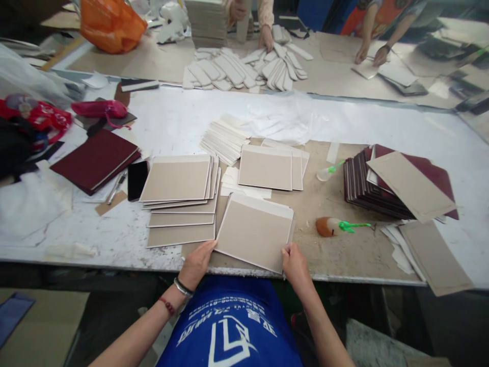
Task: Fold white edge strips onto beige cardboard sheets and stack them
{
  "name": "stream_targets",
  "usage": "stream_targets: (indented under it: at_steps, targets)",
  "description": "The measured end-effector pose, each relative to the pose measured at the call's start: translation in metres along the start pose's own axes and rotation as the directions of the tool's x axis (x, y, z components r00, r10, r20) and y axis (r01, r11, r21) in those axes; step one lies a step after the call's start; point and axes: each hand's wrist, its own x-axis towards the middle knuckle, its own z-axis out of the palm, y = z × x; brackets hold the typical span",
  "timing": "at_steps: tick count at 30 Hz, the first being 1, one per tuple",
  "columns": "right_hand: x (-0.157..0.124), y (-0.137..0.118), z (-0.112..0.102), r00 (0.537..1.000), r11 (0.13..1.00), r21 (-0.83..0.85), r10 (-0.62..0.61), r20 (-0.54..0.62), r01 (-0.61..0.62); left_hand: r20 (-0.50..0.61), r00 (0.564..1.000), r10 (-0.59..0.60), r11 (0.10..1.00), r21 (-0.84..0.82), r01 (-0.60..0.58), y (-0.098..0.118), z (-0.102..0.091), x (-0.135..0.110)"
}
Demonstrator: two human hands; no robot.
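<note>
A tan cardboard panel with white-wrapped edges (255,232) lies tilted at the near edge of the table. My left hand (196,264) grips its near left corner, fingers closed on the edge. My right hand (295,265) pinches its near right corner. To the left sits a fanned stack of similar panels (179,199). Another small stack of panels (269,167) lies just beyond, with a pile of white paper strips (225,138) behind it.
A brush with a green handle (336,226) lies right of the panel. A stack of dark red covers (376,186) stands at right, loose cardboard sheets (435,257) near it. A maroon book (95,159) and phone (136,179) lie left. Other people's hands (370,53) work at the far table.
</note>
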Motion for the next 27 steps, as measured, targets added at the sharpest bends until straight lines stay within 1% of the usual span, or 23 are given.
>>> stream_targets:
  at_steps: [3, 5, 7, 8, 11, 13, 14, 16, 18, 19, 21, 23, 25, 27]
  targets:
    - [0.001, -0.001, -0.001, 1.0, 1.0, 0.002, -0.002, 0.004, 0.002, 0.038, 0.997, -0.072, 0.995, -0.064, 0.074, 0.003, -0.01, 0.007]
    - [0.001, -0.001, -0.002, 1.0, 1.0, 0.005, -0.003, 0.012, 0.003, 0.058, 0.994, -0.093, 0.991, -0.092, 0.098, 0.002, -0.014, 0.01]
    - [0.001, -0.002, -0.002, 1.0, 1.0, 0.007, -0.001, 0.017, 0.001, 0.052, 0.992, -0.115, 0.988, -0.101, 0.12, 0.002, -0.017, 0.011]
    - [0.001, -0.002, -0.002, 1.0, 1.0, 0.008, 0.001, 0.019, -0.001, 0.033, 0.991, -0.132, 0.986, -0.096, 0.135, 0.003, -0.017, 0.011]
    - [0.0, -0.001, -0.001, 1.0, 1.0, 0.014, 0.011, 0.02, -0.012, -0.072, 0.981, -0.179, 0.983, -0.058, 0.175, 0.01, -0.015, 0.013]
    - [0.0, -0.001, -0.001, 1.0, 1.0, 0.02, 0.016, 0.019, -0.017, -0.105, 0.982, -0.158, 0.987, -0.047, 0.154, 0.02, -0.009, 0.019]
    - [-0.001, -0.001, -0.001, 1.0, 1.0, 0.023, 0.018, 0.018, -0.019, -0.09, 0.99, -0.112, 0.993, -0.032, 0.11, 0.026, -0.006, 0.024]
    - [-0.002, -0.001, -0.001, 1.0, 0.999, 0.03, 0.02, 0.016, -0.021, -0.005, 1.0, 0.028, 0.999, 0.038, -0.028, 0.041, 0.004, 0.037]
    - [-0.002, -0.001, -0.001, 1.0, 0.999, 0.037, 0.021, 0.013, -0.021, 0.12, 0.982, 0.147, 0.977, 0.139, -0.163, 0.055, 0.015, 0.053]
    - [-0.003, -0.002, -0.001, 1.0, 0.999, 0.041, 0.021, 0.012, -0.021, 0.183, 0.968, 0.174, 0.962, 0.179, -0.207, 0.061, 0.021, 0.061]
    - [-0.004, -0.002, -0.002, 1.0, 0.999, 0.049, 0.021, 0.014, -0.022, 0.28, 0.943, 0.179, 0.946, 0.214, -0.243, 0.07, 0.033, 0.075]
    - [-0.004, -0.002, -0.003, 1.0, 0.998, 0.058, 0.024, 0.02, -0.025, 0.343, 0.923, 0.172, 0.942, 0.215, -0.256, 0.076, 0.043, 0.085]
    - [-0.004, -0.003, -0.003, 0.999, 0.997, 0.069, 0.025, 0.029, -0.027, 0.368, 0.915, 0.165, 0.944, 0.209, -0.254, 0.08, 0.05, 0.092]
    - [-0.004, -0.004, -0.004, 0.999, 0.996, 0.084, 0.023, 0.039, -0.026, 0.369, 0.916, 0.159, 0.946, 0.209, -0.249, 0.082, 0.054, 0.095]
